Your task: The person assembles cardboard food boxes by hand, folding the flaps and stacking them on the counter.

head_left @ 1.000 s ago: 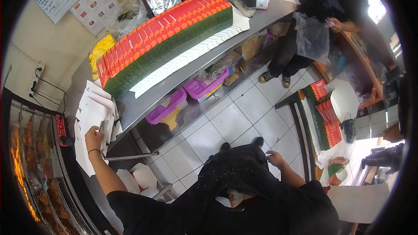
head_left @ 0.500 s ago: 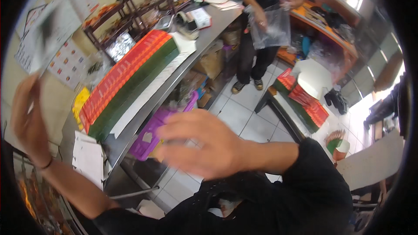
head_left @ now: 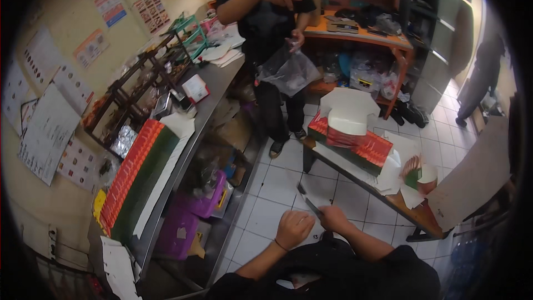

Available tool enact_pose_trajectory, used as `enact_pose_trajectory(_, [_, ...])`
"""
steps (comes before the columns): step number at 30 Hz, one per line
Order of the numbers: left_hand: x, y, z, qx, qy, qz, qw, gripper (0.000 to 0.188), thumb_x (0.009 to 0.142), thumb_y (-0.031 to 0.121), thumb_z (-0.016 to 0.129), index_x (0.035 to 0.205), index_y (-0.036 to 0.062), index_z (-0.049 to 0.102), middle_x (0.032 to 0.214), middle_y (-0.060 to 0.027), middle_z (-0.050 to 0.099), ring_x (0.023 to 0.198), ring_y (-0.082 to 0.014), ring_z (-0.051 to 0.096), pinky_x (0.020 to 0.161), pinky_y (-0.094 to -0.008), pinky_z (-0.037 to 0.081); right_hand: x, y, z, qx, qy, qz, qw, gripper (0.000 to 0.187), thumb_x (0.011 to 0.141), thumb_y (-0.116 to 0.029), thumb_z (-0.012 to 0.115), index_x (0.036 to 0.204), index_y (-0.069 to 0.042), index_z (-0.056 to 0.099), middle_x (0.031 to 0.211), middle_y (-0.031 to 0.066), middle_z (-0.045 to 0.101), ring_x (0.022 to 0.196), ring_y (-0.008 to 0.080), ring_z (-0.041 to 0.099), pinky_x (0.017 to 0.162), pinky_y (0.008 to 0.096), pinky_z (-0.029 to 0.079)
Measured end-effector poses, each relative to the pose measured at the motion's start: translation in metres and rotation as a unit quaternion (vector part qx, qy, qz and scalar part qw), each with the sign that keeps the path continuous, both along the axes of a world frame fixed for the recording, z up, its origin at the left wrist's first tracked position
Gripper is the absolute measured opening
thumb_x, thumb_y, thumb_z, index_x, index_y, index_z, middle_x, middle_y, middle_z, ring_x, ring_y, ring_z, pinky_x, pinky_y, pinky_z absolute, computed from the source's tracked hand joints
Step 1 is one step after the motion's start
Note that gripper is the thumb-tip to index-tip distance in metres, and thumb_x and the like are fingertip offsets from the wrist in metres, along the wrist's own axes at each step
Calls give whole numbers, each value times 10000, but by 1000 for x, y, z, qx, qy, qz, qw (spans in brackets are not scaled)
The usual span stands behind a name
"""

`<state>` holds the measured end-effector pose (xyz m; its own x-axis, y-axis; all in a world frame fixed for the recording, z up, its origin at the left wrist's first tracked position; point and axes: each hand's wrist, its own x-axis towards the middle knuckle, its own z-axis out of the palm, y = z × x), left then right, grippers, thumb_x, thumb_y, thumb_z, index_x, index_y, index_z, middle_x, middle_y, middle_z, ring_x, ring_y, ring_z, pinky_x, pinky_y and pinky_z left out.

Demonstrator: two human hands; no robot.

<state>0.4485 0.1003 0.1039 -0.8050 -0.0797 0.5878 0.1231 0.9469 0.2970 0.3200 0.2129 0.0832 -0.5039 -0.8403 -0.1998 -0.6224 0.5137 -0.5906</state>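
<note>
In front of my body, over the tiled floor, my two hands are close together. My right hand (head_left: 335,219) is closed on a slim flat dark object (head_left: 309,199), which points up and to the left; its kind is unclear. Just left of it, my left hand (head_left: 295,228) has its fingers curled in, and anything inside them is hidden. To my left, a long row of nested red and green cartons (head_left: 136,175) lies on the metal counter (head_left: 191,128). More red and green cartons (head_left: 366,153), one with its white lid raised, sit on a low bench (head_left: 355,180) at the right.
Ahead stands a person (head_left: 266,28) in black, one arm raised, holding a clear plastic bag (head_left: 288,72). Purple crates (head_left: 177,230) sit under the counter. An orange table (head_left: 358,36) is at the back. A large pale board (head_left: 472,183) stands at the right.
Both my hands have dropped from their raised, spread places and come together low in front of me. The other person has lifted one arm, and the view has shifted.
</note>
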Motion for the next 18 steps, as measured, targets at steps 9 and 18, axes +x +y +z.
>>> enact_pose_trajectory(9, [-86,55,-43,249,-132,-26,959,469,883,324,391,1280,79,347,994,-160,382,914,-290,397,858,-356,326,-61,127,-62,-117,-796,-100,585,278,845,-85,498,1112,-22,450,1088,99,525,902,208,576,804,363,474])
enact_pose_trajectory(18, [-156,73,-7,203,-375,-278,861,396,886,259,370,1230,64,395,988,-175,440,907,-281,455,845,-320,361,-63,183,-39,-223,-719,-196,629,306,801,-100,566,1074,-16,454,854,76,558,708,133,582,548,267,505])
